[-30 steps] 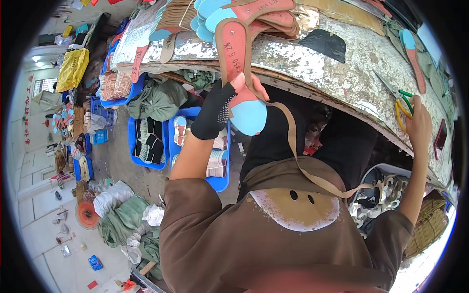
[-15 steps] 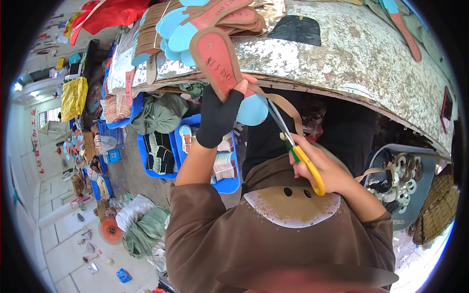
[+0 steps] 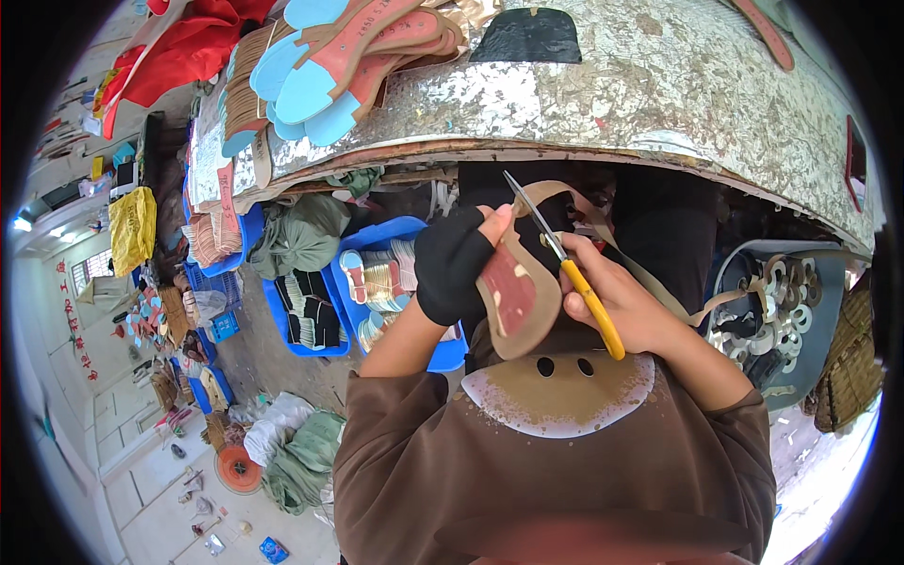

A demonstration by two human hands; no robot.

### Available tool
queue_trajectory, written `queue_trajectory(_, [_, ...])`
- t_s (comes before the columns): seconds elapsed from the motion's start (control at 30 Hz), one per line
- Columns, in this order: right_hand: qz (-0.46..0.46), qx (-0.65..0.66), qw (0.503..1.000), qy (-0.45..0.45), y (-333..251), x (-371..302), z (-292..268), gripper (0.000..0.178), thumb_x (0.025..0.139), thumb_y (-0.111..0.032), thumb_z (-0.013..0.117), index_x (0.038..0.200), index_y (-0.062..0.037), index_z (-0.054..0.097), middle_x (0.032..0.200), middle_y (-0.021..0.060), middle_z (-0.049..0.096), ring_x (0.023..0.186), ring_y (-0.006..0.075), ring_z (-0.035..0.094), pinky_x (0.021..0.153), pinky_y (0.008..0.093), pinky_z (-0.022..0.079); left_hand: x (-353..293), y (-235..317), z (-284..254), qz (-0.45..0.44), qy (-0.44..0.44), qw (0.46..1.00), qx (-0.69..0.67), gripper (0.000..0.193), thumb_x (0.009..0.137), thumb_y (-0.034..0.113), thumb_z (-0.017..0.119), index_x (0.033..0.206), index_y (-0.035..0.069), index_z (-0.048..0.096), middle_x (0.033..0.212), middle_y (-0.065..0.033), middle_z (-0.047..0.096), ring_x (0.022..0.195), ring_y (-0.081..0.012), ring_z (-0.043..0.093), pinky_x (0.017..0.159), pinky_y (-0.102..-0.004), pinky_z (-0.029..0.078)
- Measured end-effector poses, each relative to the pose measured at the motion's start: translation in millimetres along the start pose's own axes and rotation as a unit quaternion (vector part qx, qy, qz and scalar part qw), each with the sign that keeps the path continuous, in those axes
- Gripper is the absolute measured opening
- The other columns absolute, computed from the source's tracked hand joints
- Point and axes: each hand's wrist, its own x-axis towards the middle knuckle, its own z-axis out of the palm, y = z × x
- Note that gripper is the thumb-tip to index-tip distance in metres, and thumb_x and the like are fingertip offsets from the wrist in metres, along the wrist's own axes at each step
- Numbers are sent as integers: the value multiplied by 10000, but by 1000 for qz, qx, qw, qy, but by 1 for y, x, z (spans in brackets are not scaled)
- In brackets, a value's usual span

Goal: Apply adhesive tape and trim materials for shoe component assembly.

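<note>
My left hand (image 3: pixel 450 264), in a black fingerless glove, is closed on a shoe insole (image 3: pixel 516 290). Its red middle has pale patches and a tan rim, and its rounded end points down toward my shirt. My fingers cover the insole's upper part. A narrow tan strip (image 3: pixel 648 280) loops from near the left fingertips and trails to the right. Closed around the yellow handle of a pair of scissors (image 3: pixel 597 311) is my right hand (image 3: pixel 623 299). The scissor blades point up and left beside the strip and my left fingertips, and look nearly together.
Across the top stands a worn table (image 3: pixel 659 113) with piled blue-and-red insoles (image 3: pixel 325 71) and a black piece (image 3: pixel 527 36). Blue bins (image 3: pixel 311 350) of stacked pieces are at left. A grey tub (image 3: pixel 817 330) of white rings stands at right, beside a woven basket (image 3: pixel 843 381).
My left hand has turned the insole over from pointing up to pointing down toward me, and its blue end no longer shows. The scissors have stayed close to the strip.
</note>
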Motion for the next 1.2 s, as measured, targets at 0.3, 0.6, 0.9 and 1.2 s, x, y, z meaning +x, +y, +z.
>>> queue_trajectory(0.3, [-8, -6, 1000, -8, 4, -6, -2, 651, 897, -436, 635, 1328, -45, 344, 993, 173, 551, 942, 355, 557, 840, 411, 427, -6, 6, 3, 65, -8, 996, 53, 457, 686, 35, 689, 1134, -27, 625, 802, -104, 630, 634, -235, 616, 506, -304, 468])
queue_trajectory(0.6, [1, 70, 997, 18, 10, -17, -7, 775, 762, -606, 723, 1234, -56, 450, 713, -17, 498, 475, 27, 403, 459, 197, 318, -10, 0, -8, -17, 89, 994, -64, 355, 776, 39, 722, 1118, -11, 639, 881, -133, 674, 695, -205, 644, 594, -298, 503])
queue_trajectory(0.9, [-124, -571, 682, 440, -34, -25, -165, 466, 795, -225, 760, 1210, -68, 618, 1037, 125, 670, 937, 290, 647, 796, 377, 496, 24, 32, -9, -412, 181, 803, -391, 263, 888, 159, 654, 1063, -26, 590, 972, -129, 651, 828, -183, 648, 725, -303, 525])
queue_trajectory(1.2, [-406, -330, 834, 173, -34, 10, -53, 418, 751, -46, 707, 1158, -97, 627, 1113, 73, 686, 986, 252, 664, 1002, 451, 442, 43, 36, 3, -451, 108, 799, -383, 275, 839, 97, 704, 1068, -25, 612, 944, -107, 675, 821, -170, 663, 721, -298, 534])
